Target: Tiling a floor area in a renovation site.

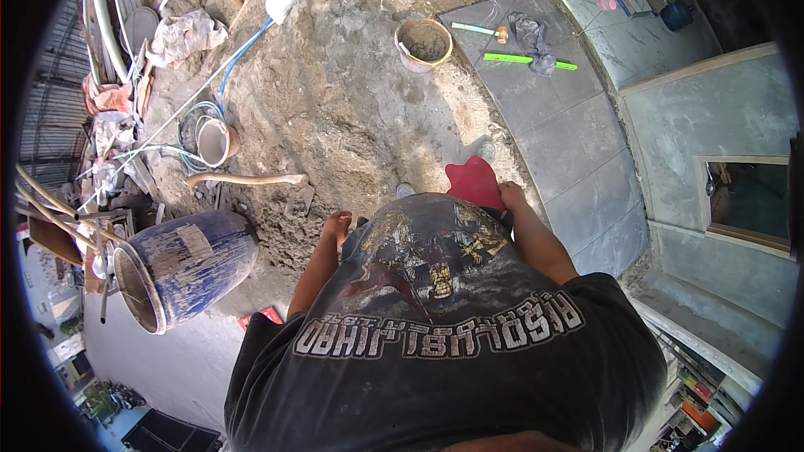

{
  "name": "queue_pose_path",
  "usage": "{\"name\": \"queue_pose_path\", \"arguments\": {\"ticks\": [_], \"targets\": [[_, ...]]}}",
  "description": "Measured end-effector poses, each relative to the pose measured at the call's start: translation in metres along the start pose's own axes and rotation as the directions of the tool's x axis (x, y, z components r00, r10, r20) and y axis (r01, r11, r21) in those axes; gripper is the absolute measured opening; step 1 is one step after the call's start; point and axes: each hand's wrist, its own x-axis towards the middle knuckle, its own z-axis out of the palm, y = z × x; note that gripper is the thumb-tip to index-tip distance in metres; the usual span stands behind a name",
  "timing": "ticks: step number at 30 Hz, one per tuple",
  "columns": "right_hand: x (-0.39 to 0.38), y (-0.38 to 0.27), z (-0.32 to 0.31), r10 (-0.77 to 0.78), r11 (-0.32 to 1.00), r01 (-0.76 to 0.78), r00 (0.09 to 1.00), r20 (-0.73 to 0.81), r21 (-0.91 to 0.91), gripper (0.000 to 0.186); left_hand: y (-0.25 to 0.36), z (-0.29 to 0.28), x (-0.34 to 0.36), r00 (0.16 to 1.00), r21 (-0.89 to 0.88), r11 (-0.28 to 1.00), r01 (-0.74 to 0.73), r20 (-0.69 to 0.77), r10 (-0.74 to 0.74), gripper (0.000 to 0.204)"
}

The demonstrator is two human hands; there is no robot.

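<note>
While the R hand (510, 195) pinches the near-right edge of a flat, dark-red, cloth-like piece (475, 183), long axis approx. slanting fwd-left, the L hand (337, 224) hangs well left of that piece, fingers curled; can't tell if holding anything.

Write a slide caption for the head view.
Right hand holds a red cloth-like piece beside grey tiles; left hand is apart, a filled bucket farther ahead.

Blue barrel (209, 272) (streaked with pale smears), small bucket (219, 144), bent wooden stick (244, 177)
</note>
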Motion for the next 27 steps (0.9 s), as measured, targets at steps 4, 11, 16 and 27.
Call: {"name": "queue_pose_path", "arguments": {"ticks": [4,11,16,27], "targets": [[0.0,-0.002,-0.001,0.001,1.0,-0.001,1.0,0.004,0.007,0.036,-0.009,0.001,0.005,0.998,-0.101,0.993,0.061,0.019,-0.059,0.021],[-0.008,-0.012,-0.006,0.02,0.999,-0.021,1.0,0.019,0.04,0.036,-0.044,0.002,0.017,0.967,0.134,0.959,-0.251,-0.005,0.254,0.022],[-0.002,-0.001,-0.004,0.006,1.0,-0.005,1.0,-0.012,0.023,0.036,-0.026,0.001,0.023,0.999,-0.155,0.988,-0.024,0.029,0.029,0.021],[-0.005,-0.005,-0.005,0.005,0.999,-0.005,1.0,0.011,0.04,0.037,0.012,-0.002,0.001,0.982,-0.202,0.961,0.188,0.037,-0.184,0.019]]}}
